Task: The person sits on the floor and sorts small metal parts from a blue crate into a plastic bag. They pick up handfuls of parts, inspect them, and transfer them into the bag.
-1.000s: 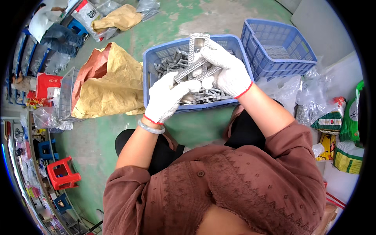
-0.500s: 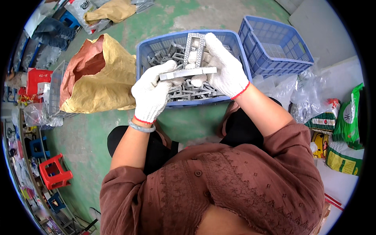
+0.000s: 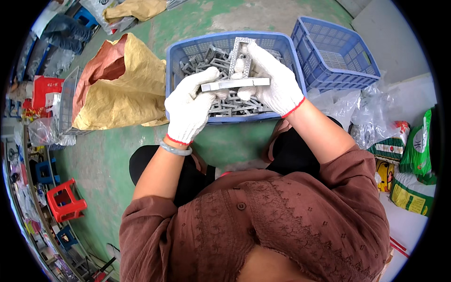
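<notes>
Both my hands wear white knit gloves with red cuffs and are raised over a blue plastic crate of loose grey metal frames. My left hand is closed on the left end of a pale metal frame, seen edge-on as a long bar. In my right hand is a second rectangular metal frame, standing up behind that bar and open in its middle. My right fingertips also reach under the bar's right end. Some fingers show through the upright frame's opening.
An open yellow woven sack with a reddish inside stands left of the crate. Another blue crate is at the far right. Clear plastic bags and green packages lie at right. A red stool is at lower left.
My hands and the two metal frames have shifted slightly to the right. The upright frame leans a little more to the right. Both hands keep their grip.
</notes>
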A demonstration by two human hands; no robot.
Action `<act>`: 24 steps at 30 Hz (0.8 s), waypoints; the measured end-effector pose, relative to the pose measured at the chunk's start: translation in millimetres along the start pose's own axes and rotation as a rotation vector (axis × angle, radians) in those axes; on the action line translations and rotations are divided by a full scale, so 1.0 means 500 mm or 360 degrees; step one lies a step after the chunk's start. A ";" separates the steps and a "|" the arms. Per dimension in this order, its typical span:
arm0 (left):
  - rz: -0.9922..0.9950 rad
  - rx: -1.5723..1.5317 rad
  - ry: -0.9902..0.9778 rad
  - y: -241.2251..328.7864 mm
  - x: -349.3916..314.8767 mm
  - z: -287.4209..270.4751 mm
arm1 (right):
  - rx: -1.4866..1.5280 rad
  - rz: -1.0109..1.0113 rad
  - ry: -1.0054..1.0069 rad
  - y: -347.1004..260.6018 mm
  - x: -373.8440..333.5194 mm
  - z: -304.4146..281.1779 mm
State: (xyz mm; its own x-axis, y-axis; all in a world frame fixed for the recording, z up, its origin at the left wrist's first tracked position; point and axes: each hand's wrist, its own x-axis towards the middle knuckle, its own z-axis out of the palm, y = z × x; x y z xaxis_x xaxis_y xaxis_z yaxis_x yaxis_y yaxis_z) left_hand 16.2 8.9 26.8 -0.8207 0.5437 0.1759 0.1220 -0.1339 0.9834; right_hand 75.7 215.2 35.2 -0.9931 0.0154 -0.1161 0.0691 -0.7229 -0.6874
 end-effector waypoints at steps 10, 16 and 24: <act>-0.0475 -0.1535 -0.0165 0.025 -0.013 0.042 | -0.0150 -0.0255 0.0177 0.020 0.008 0.014; -0.0566 -0.1489 0.0288 -0.010 0.001 0.041 | -0.0020 -0.0180 0.0103 0.012 0.008 0.017; -0.1014 -0.1455 0.0083 -0.046 0.035 -0.039 | 0.0368 -0.0115 -0.0111 -0.014 0.028 -0.010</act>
State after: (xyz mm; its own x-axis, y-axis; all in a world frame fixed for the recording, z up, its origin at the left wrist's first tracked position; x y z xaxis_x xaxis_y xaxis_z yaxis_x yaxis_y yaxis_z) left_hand -11.9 5.5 6.2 -0.6119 0.6977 -0.3726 -0.7689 -0.4142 0.4871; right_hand 61.6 223.8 34.6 -0.9994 0.0305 -0.0172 -0.0175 -0.8606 -0.5091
